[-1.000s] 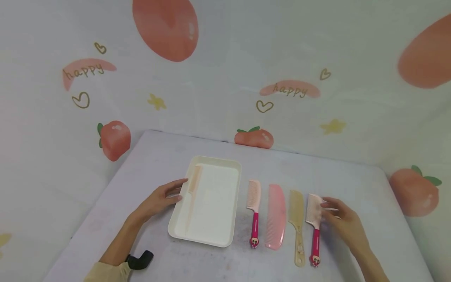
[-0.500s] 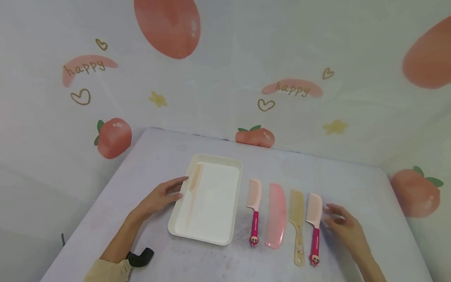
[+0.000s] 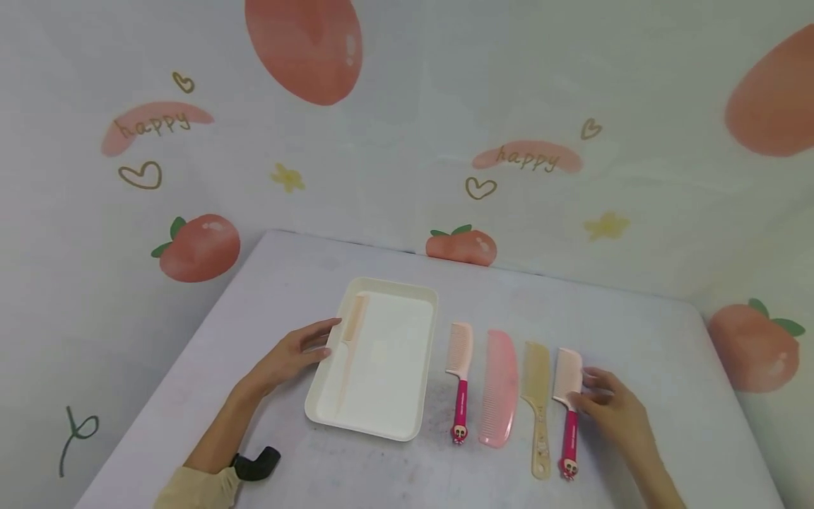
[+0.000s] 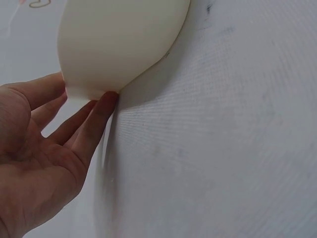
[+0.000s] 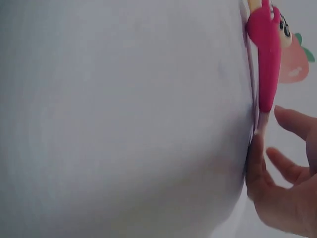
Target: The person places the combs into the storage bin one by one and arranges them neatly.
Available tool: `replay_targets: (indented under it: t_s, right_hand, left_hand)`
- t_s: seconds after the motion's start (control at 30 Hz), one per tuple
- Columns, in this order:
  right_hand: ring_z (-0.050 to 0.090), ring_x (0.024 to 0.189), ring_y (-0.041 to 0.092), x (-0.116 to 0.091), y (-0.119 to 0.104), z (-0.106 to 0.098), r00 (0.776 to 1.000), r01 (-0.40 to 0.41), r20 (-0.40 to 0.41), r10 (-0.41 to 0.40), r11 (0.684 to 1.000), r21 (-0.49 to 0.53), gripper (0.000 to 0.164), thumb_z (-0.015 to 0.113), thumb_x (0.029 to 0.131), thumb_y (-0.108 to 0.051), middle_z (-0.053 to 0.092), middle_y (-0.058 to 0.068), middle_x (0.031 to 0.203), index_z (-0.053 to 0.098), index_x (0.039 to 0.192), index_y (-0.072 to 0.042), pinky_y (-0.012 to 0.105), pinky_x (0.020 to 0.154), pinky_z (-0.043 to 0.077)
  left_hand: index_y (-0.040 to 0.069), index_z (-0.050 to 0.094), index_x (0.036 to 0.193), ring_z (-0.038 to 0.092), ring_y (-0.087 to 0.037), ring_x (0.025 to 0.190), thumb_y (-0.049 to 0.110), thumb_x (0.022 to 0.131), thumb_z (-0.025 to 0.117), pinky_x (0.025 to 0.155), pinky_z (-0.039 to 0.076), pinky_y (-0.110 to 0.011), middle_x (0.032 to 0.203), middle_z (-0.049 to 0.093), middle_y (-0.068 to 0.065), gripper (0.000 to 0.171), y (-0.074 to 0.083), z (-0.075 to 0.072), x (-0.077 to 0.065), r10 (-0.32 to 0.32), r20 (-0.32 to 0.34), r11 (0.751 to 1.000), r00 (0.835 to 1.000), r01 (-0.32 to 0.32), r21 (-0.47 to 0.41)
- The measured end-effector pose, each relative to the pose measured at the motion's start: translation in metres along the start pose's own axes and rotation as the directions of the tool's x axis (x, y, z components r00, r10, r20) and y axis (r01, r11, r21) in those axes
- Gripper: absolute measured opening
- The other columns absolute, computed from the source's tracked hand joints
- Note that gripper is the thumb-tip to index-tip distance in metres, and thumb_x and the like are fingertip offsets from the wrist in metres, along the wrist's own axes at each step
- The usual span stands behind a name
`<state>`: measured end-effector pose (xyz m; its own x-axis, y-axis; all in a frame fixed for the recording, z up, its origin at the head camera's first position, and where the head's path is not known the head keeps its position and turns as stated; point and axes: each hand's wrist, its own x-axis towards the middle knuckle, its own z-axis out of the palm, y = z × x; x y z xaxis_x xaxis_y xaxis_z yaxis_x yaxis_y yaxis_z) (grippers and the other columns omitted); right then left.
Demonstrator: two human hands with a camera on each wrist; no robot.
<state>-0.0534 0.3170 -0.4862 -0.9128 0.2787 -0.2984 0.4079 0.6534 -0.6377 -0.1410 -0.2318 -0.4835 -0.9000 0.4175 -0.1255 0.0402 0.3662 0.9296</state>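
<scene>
My left hand [image 3: 289, 359] rests its fingertips against the left side of a white rectangular tray [image 3: 394, 367]; in the left wrist view they touch the outer wall of the tray [image 4: 119, 44]. Inside the tray, along its left side, lies a pale peach tail comb [image 3: 353, 319]. My right hand [image 3: 618, 413] is at the rightmost comb [image 3: 570, 435], which has a pale pink head and a magenta handle ending in a cartoon face. Its thumb reaches over the comb's neck and its fingers are beside the head's right edge. In the right wrist view, thumb and fingers stand apart around the neck.
Between tray and right hand, three combs lie in a row: another magenta-handled comb [image 3: 461, 403], a wide pink curved comb [image 3: 502, 389] and a beige handled comb [image 3: 539, 417]. A black curved piece [image 3: 257, 465] sits by the left wrist. A fruit-patterned backdrop [image 3: 381, 162] surrounds the table.
My right hand drew off the rightmost comb to the right, then came back with its thumb at the comb's neck. The left hand, tray and combs stay in place.
</scene>
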Motion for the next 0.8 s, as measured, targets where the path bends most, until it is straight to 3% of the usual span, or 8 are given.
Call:
replay_targets:
  t_s: [0.17,0.3,0.47,0.8]
  right_hand:
    - [0.061,0.104,0.039,-0.001,-0.009,0.011,0.997,0.053,-0.041,-0.06,0.988,-0.146,0.082,0.08,0.084,-0.038,0.055,0.029,0.126,0.041,0.145,0.002,0.055,0.089,0.051]
    - [0.06,0.098,0.036,-0.004,-0.013,0.015,0.992,0.103,-0.046,-0.113,0.976,-0.191,0.081,0.081,0.084,-0.031,0.054,0.031,0.122,0.04,0.145,0.004,0.046,0.078,0.054]
    - [0.06,0.095,0.033,-0.003,-0.012,0.016,0.99,0.113,-0.061,-0.126,0.976,-0.184,0.079,0.082,0.083,-0.028,0.055,0.029,0.121,0.042,0.143,0.002,0.037,0.07,0.05]
    - [0.063,0.099,0.034,0.003,-0.004,0.012,0.996,0.071,-0.055,-0.075,0.994,-0.078,0.077,0.081,0.084,-0.034,0.056,0.028,0.128,0.044,0.144,-0.004,0.029,0.069,0.05]
  left_hand:
    - [0.014,0.044,0.15,0.043,-0.038,0.137,0.016,0.096,0.067,0.098,0.043,-0.02,0.154,0.041,-0.013,0.059,-0.001,0.001,-0.001,-0.004,-0.006,1.0,1.0,0.004,0.002]
    - [0.014,0.044,0.15,0.042,-0.038,0.138,0.017,0.096,0.066,0.099,0.042,-0.019,0.154,0.041,-0.013,0.058,0.0,0.001,-0.002,-0.009,-0.011,1.0,1.0,0.009,0.006]
    - [0.015,0.044,0.15,0.041,-0.038,0.138,0.018,0.097,0.066,0.099,0.041,-0.018,0.154,0.041,-0.013,0.057,-0.001,0.001,-0.002,-0.008,-0.009,1.0,1.0,0.008,0.001]
    - [0.015,0.044,0.15,0.042,-0.038,0.138,0.018,0.097,0.066,0.099,0.041,-0.019,0.155,0.04,-0.012,0.058,-0.003,0.003,-0.001,-0.012,-0.013,1.0,1.0,0.011,-0.002]
